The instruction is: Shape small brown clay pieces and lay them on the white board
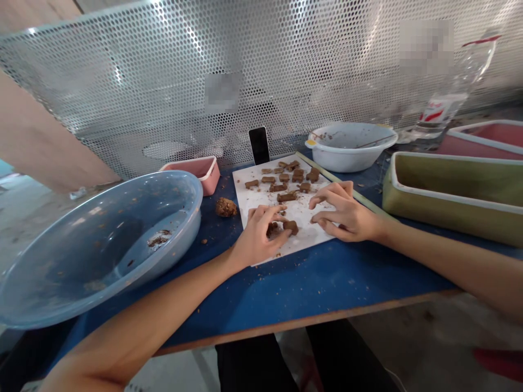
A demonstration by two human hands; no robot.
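My left hand [261, 234] rests on a white sheet [266, 202], its thumb and index finger bracketing a small bone-shaped brown piece [291, 226]. Dark crumbly material [272, 230] shows inside the curve of those fingers. To the right, my right hand [347, 215] hovers over the sheet's edge with fingers bent and apart, holding nothing. Several similar brown pieces [287, 197] lie in loose rows on the far half of the sheet. A rough brown lump [226, 207] sits on the blue table just left of the sheet.
A large blue basin [190, 218] stands at left, a pink container [210, 174] behind it. A phone [259, 145] leans against the perforated metal screen [171, 98]. At right are a white basin [347, 158], a green trough [449, 209], a pink trough [461, 142] and a plastic bottle [445, 103].
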